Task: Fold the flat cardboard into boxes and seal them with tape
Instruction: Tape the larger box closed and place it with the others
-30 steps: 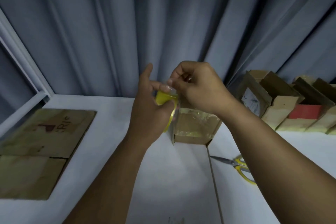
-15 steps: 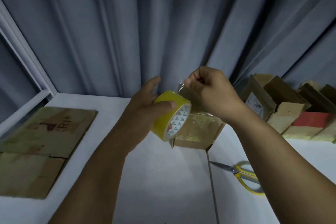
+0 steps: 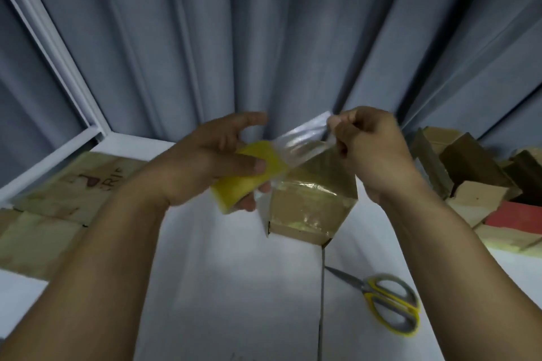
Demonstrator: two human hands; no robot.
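**Box (image 3: pixel 308 208) on the table (image 3: pixel 234 287), tape drawn out above it**

The box stands near the middle of the table, towards the far edge, with one corner turned to the viewer. Glossy clear tape already covers bands of its near faces.

The left hand (image 3: pixel 211 161) grips a yellow roll (image 3: pixel 249 176) just left of the box. Its thumb lies across the roll's outer face and its fingers curl underneath, while the forefinger is lifted above the roll. The roll is blurred.

A clear strip (image 3: pixel 302 138) runs from the roll up and to the right, stretched taut. The right hand (image 3: pixel 369 143) pinches the strip's free end between thumb and curled fingers. This hand is above the box's far top edge; whether it touches the box cannot be told. The strip hangs over the box's top, apart from it on the left.

Flat cardboard (image 3: pixel 58 199) lies on the left side of the table, with a red mark and letters on its far sheet. A seam (image 3: pixel 322 287) in the table runs from the box's near corner towards the viewer. Scissors (image 3: pixel 387 305) with yellow and grey handles lie just right of the seam, blades closed and pointing towards the box. A pile (image 3: pixel 475 184) of folded boxes sits at the far right, with a red piece (image 3: pixel 516 215) among them. A grey curtain (image 3: pixel 264 38) hangs behind the table.
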